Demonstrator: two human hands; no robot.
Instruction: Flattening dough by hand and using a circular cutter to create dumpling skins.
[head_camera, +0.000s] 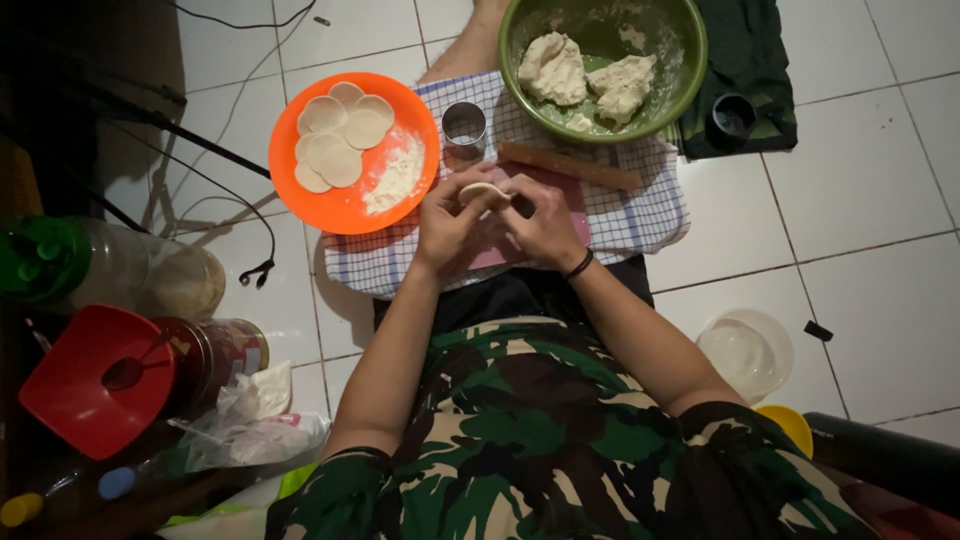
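Two hands (500, 225) pinch one dough disc (483, 190).

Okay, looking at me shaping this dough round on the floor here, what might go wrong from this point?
1. Both hands, left hand and right hand, pinch one thin dough round; it may tear if pulled.
2. The cut rounds overlap on the orange plate, so they might stick together despite the flour pile.
3. The metal cutter and rolling pin lie close ahead of the hands; a stray wrist could knock them off the checked cloth.
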